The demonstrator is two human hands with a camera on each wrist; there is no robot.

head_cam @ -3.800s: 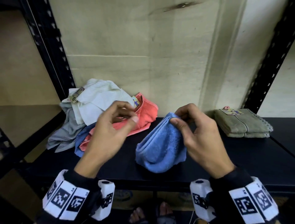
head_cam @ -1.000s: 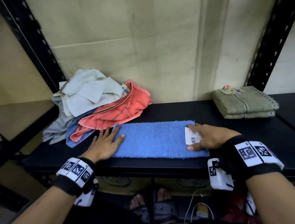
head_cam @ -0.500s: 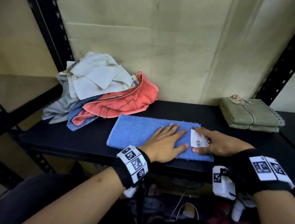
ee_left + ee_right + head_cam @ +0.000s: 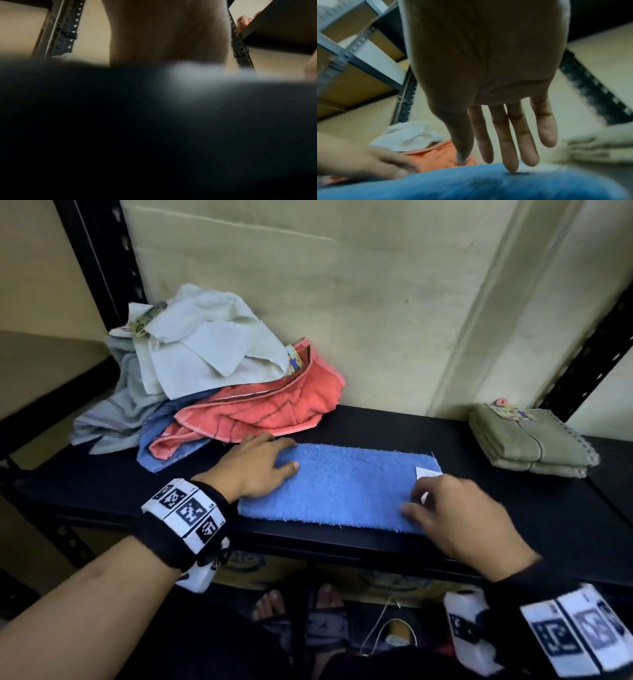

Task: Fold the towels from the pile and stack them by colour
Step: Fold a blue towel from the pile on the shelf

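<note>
Head view: both hands' fingers (image 4: 416,491) flat, apart, on blue towel (image 4: 342,484) atop black shelf (image 4: 376,422).

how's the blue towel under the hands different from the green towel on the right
The blue towel lies as one long flat strip at the shelf's front edge; the green towel is a thick, compact folded bundle near the wall. Both hands touch the blue one; nothing touches the green. Both carry a paper tag.

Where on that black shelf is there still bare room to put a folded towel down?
Bare shelf shows between the blue towel and the folded green towels, and behind the blue towel toward the wall. The left end is crowded by the unfolded pile.
</note>
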